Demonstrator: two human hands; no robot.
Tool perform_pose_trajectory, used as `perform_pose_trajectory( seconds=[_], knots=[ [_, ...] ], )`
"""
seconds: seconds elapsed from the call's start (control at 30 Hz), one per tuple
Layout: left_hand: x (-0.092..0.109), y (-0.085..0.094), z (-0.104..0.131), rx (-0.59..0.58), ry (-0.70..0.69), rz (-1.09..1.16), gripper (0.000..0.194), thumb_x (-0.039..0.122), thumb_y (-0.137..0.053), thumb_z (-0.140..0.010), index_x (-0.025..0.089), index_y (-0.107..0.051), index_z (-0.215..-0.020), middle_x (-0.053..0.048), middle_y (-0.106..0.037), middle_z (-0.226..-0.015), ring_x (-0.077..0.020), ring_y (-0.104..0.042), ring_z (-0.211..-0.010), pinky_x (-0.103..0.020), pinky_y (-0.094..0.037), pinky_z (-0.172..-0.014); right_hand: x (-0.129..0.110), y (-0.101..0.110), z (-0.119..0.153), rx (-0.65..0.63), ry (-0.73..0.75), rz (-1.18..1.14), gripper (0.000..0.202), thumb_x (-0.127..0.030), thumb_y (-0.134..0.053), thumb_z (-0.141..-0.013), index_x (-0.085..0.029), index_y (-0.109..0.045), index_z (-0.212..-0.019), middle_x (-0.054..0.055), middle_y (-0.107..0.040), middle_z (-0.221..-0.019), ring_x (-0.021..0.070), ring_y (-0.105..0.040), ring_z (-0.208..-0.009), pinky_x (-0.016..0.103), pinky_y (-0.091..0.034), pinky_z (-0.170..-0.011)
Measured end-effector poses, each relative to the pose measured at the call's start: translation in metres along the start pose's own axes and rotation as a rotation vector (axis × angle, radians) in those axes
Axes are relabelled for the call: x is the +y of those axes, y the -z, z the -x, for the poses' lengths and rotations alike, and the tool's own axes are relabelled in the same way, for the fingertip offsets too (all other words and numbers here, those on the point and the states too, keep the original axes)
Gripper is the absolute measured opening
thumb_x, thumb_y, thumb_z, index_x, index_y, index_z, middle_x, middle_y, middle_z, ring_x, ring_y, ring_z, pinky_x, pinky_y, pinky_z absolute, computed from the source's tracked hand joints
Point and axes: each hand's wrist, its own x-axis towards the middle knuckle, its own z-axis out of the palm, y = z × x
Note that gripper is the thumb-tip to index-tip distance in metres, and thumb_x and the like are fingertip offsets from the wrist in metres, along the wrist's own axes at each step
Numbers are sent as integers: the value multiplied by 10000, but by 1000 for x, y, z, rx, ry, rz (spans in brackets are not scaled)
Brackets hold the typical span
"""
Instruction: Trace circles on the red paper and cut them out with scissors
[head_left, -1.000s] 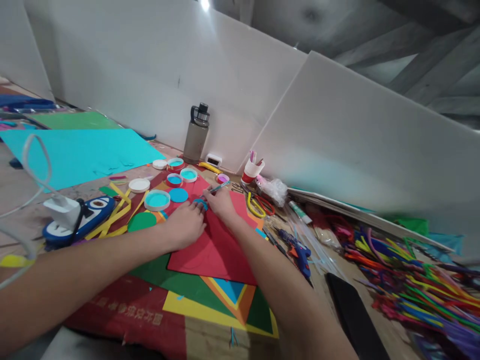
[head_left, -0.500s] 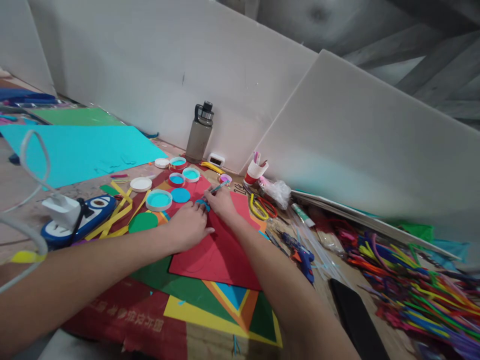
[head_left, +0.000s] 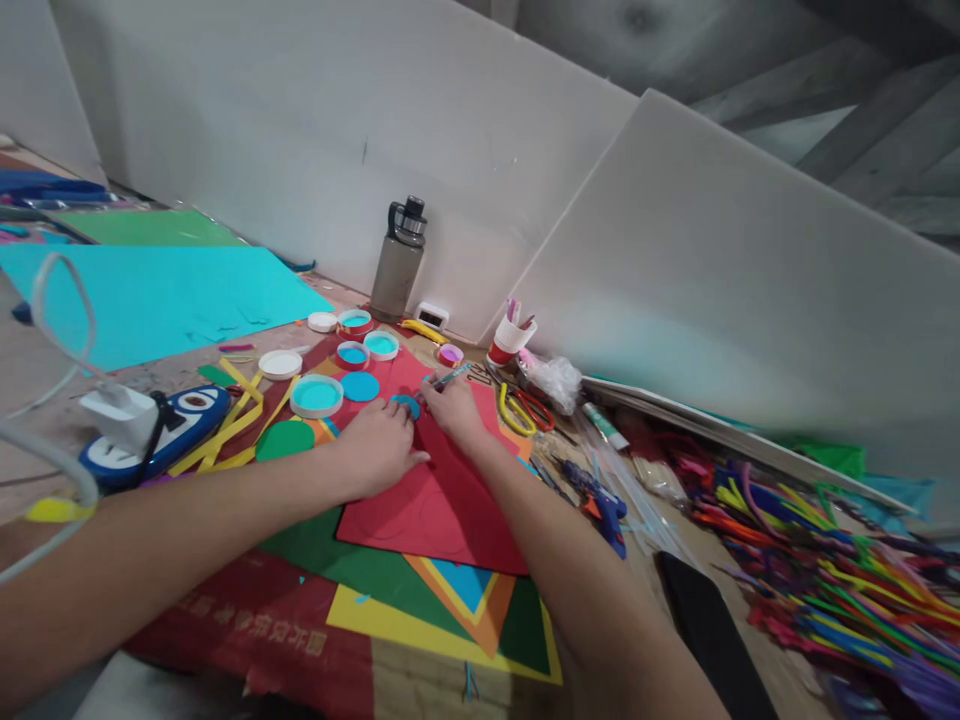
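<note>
1 blue disc [head_left: 406,403] lies near the red sheet [head_left: 450,515]'s far edge, between your left hand [head_left: 379,447], fingertips touching it, thumb spread, and your right hand [head_left: 452,408], pinching a pen [head_left: 457,374] slanted toward that edge.

A flat, red, straight-edged craft sheet [head_left: 454,505] is lying face up, its near edge running slightly aslant and its surface showing faint rounded outlines toward the near left. A small, thin, blue round cut-out [head_left: 407,402] is lying flat on the red sheet, toward its far part, being pressed down and only partly showing. A slim, bluish-grey pen [head_left: 454,376] is being held just right of the cut-out, above the sheet's far part, slanting so that its back end is pointing up and rightward; its tip is staying hidden.
</note>
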Motion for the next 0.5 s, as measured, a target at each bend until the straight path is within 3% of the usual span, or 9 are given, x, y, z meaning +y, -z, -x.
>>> perform_pose_trajectory(
  seconds=[0.27, 0.5],
  knots=[
    [0, -2, 1, 25, 8, 8, 591, 533, -415, -938, 39, -657, -1152, -240, -636, -1199, -346, -556, -1136, -439, -376, -935, -4, 9, 19, 20, 24, 53, 161, -232, -491, -817, -201, -549, -671, -25, -581, -594, 128, -530, -579, 229, -373, -587],
    [4, -8, 4, 64, 17, 25, 774, 648, -335, -914, 1, -579, -1263, -276, -588, -1262, -377, -506, -1209, -445, -350, -976, -10, 17, 30, -2, 30, 81, 161, -241, -492, -820, -205, -534, -669, -28, -575, -591, 129, -531, -585, 229, -375, -592]
  ],
)
